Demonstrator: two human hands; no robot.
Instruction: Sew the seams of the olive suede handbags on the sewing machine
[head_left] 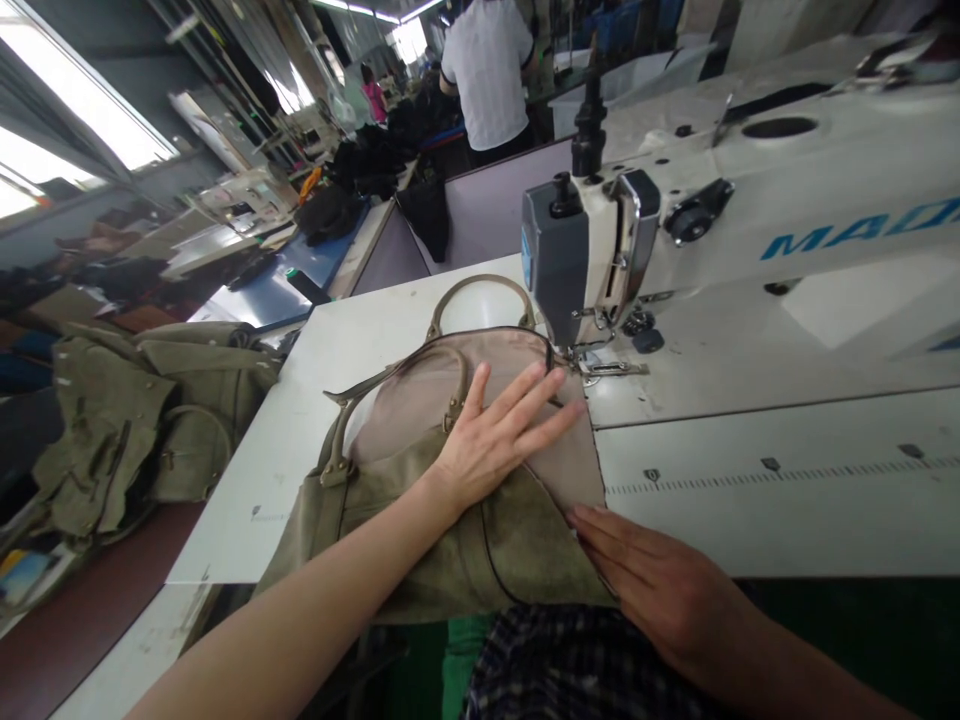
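An olive-green handbag [536, 530] lies on the white sewing table, its pinkish-beige lining [420, 395] exposed. My left hand [495, 430] rests flat on the lining with its fingers spread toward the needle area. Along the right edge of the bag, my right hand [652, 575] has its fingers together on the fabric edge; its thumb is hidden. The far corner of the lining reaches the presser foot [592, 370] of the sewing machine [559, 265]. One looped handle [480, 280] stands behind the bag, and another crosses in front of the lining.
More olive-green bags [112, 430] are piled at the left, beyond the table edge. A printed ruler scale [772, 467] runs across the right of the table [825, 530]. Further back stand a person in a white shirt [487, 75] and dark piled material [375, 155].
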